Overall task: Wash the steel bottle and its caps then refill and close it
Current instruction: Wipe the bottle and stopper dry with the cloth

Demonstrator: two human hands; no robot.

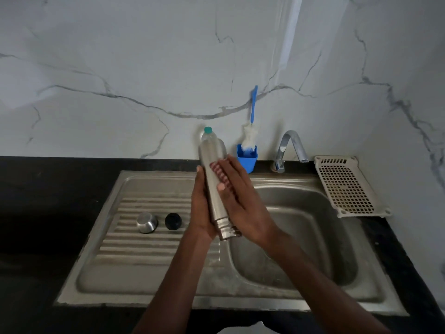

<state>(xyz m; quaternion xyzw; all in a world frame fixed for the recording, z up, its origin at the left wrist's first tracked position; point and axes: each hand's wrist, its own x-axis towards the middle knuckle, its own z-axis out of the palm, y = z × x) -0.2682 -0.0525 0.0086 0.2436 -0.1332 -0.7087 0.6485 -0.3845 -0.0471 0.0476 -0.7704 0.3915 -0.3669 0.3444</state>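
Both hands clasp the steel bottle over the sink, left hand cupping it, right hand flat against it, steel cap and black cap at nine o'clock.

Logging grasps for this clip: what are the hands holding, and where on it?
The steel bottle, mouth toward the camera: left hand grips its lower body; right hand lies flat against its side.
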